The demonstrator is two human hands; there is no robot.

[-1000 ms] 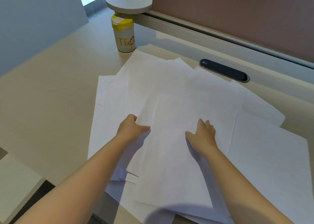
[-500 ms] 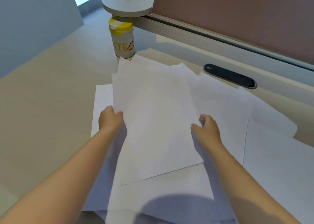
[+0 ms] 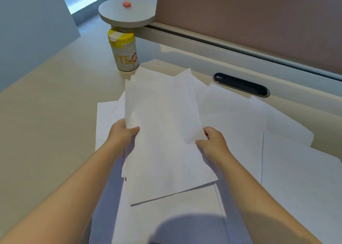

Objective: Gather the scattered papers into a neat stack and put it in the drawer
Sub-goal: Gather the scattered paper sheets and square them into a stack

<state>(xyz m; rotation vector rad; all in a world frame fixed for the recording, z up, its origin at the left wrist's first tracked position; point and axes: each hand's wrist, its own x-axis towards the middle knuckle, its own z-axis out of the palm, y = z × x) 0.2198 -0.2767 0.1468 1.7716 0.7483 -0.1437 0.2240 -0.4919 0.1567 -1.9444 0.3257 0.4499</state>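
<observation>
Several white paper sheets lie overlapping on the beige desk (image 3: 46, 125). A bundle of sheets (image 3: 162, 132) is lifted off the desk, its far end tilted up and its edges uneven. My left hand (image 3: 122, 134) grips the bundle's left edge, thumb on top. My right hand (image 3: 212, 142) grips its right edge. More loose sheets (image 3: 299, 179) stay flat on the desk to the right and below the bundle. No drawer is in view.
A yellow-lidded canister (image 3: 124, 49) stands behind the papers, under a round grey shelf (image 3: 127, 16) with a small red object. A dark oval cable slot (image 3: 240, 84) sits in the desk near the brown partition (image 3: 259, 12).
Both hands went from lying on the flat sheets to gripping the edges of a bundle, which has risen off the desk, and they have drawn closer together.
</observation>
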